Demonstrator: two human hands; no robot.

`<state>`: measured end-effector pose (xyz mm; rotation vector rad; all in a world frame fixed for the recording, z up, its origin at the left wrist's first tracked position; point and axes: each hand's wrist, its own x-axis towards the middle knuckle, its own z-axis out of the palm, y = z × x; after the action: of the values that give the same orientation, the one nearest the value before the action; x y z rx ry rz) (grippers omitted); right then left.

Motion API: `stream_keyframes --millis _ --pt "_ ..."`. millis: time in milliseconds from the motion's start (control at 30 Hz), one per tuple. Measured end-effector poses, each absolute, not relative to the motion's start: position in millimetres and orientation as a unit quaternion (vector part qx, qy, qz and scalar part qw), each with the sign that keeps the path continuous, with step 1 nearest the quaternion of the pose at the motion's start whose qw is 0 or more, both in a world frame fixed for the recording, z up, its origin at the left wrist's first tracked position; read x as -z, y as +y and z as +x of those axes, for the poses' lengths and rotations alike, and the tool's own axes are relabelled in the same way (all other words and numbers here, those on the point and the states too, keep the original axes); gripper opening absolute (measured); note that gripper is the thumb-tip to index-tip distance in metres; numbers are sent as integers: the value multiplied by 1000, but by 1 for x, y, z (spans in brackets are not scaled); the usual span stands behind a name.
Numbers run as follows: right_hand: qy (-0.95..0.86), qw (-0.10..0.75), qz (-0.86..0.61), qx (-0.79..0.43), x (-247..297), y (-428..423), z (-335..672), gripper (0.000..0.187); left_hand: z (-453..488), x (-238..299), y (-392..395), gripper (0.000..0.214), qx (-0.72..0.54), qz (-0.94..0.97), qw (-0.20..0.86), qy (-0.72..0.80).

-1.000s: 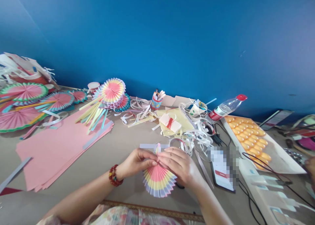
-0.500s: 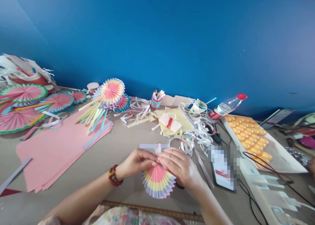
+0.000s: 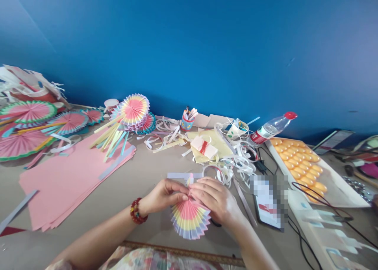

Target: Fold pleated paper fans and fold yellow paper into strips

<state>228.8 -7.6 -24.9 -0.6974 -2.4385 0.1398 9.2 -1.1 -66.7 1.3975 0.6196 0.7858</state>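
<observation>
A pleated paper fan (image 3: 189,220), pink at the centre with yellow and pale blue bands, hangs open below my two hands near the table's front edge. My left hand (image 3: 163,195), with a red bead bracelet (image 3: 135,211) at the wrist, pinches the fan's gathered top from the left. From the right, my right hand (image 3: 215,199) pinches the same point, its fingers curled over the pleats. A short folded stub of the fan sticks up between the fingertips. A grey paper strip (image 3: 180,175) lies just behind them.
Pink paper sheets (image 3: 67,179) lie at the left, finished fans (image 3: 134,109) and paper strips behind. Curled white offcuts (image 3: 236,161), a pen cup (image 3: 187,122), a water bottle (image 3: 270,129), a phone (image 3: 267,201) and a tray of orange pieces (image 3: 299,161) fill the right.
</observation>
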Motion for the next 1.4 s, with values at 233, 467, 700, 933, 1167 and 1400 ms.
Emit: stream_keyframes --millis 233,467,700,933,1167,1400 --pt "-914 290 -278 -61 27 -10 226 15 10 65 -1 31 -342 613 662 263" --pt "-913 282 -284 -77 25 -10 226 10 10 64 -1 29 -339 619 659 259" --pt "-918 280 -272 -63 31 -8 228 13 9 67 0 29 -347 634 638 265" --pt "-910 293 -281 -82 31 -8 228 14 8 67 -1 29 -347 619 649 274" --pt "-893 273 -299 -194 18 -5 230 11 8 63 0 28 -346 638 637 258" --pt "-871 192 -371 -259 1 -8 228 4 10 64 0 24 -350 688 582 255"
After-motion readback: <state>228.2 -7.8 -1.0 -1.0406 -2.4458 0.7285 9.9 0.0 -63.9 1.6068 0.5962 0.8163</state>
